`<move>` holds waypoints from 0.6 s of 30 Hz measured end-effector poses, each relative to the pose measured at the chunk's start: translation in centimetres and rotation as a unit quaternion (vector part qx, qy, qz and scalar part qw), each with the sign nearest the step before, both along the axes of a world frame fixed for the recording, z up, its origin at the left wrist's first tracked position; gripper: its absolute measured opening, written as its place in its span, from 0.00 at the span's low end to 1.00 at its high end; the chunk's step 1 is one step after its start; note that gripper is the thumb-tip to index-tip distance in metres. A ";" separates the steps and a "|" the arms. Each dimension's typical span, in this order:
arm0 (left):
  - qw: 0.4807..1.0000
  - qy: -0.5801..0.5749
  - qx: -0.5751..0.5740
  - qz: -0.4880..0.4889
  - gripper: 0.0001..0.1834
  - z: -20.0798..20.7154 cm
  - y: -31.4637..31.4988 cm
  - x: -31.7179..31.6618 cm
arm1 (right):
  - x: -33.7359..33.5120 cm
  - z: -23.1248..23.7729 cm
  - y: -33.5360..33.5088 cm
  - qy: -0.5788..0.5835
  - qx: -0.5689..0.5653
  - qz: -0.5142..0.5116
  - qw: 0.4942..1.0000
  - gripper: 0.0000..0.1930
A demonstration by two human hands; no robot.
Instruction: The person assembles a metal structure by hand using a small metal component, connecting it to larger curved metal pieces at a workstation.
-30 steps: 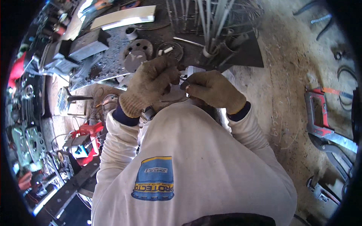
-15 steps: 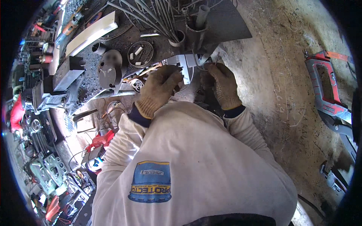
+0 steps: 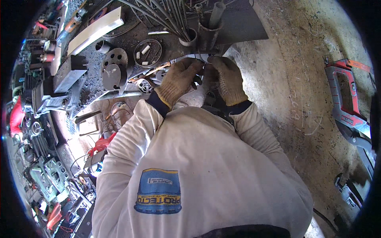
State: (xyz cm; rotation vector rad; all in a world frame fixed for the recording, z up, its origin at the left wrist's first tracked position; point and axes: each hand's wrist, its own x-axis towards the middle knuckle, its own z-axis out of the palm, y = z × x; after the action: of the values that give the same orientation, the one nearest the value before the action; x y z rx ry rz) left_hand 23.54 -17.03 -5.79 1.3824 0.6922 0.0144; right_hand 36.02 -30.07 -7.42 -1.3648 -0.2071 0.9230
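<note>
Both hands wear brown knit work gloves and meet just in front of the workbench's near edge. My left hand (image 3: 178, 79) is closed, thumb against fingers, near one end of a thin bent wire (image 3: 201, 56). My right hand (image 3: 228, 79) has its fingertips pinched on the same wire, close beside the left. The gloves hide most of the wire. Behind them a pipe cup (image 3: 188, 43) of long thin rods stands next to a wider dark tube holder (image 3: 209, 37) on the dark metal workbench (image 3: 248, 29).
A round dish (image 3: 151, 63) with short white pieces, a drilled metal disc (image 3: 115, 59) and a pale metal bar (image 3: 95, 31) lie on the bench. A red-and-grey hacksaw (image 3: 347, 89) is at the right. Tools crowd the left floor, including a red tool (image 3: 101, 144).
My hands have come together; the left moved right and the right shifted slightly left. The wire's upright end above the right hand no longer shows. The view has shifted slightly.
</note>
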 end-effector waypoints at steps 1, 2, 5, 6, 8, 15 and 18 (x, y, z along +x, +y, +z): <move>0.999 -0.002 -0.026 0.018 0.17 -0.1 0.0 0.1 | 0.1 0.1 0.2 0.006 0.005 0.001 1.000 0.17; 0.999 -0.002 -0.028 0.018 0.17 -0.3 0.1 0.2 | 0.4 0.3 0.3 0.006 0.004 0.001 1.000 0.17; 1.000 -0.012 -0.022 -0.001 0.18 -0.5 0.1 0.7 | 1.5 0.5 0.8 -0.011 -0.037 0.026 0.999 0.17; 1.000 -0.015 -0.006 -0.001 0.17 -0.3 0.0 0.9 | 1.8 0.4 1.0 -0.010 -0.029 0.028 0.999 0.17; 1.000 -0.018 0.010 -0.001 0.17 -0.8 0.1 1.0 | 2.2 0.3 1.1 -0.008 -0.022 0.030 0.999 0.16; 0.999 -0.035 -0.001 -0.018 0.17 -2.6 0.4 1.4 | 3.5 -1.0 1.2 -0.048 -0.040 0.046 0.997 0.17; 0.999 -0.033 0.035 -0.013 0.19 -3.2 0.3 1.5 | 3.6 -0.9 1.2 -0.071 -0.046 0.068 0.994 0.17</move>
State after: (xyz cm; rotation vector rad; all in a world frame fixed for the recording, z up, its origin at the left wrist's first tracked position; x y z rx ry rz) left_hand 25.02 -16.69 -9.02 1.4525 0.6235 0.0644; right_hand 39.57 -28.89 -8.36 -1.5190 -0.3737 0.9575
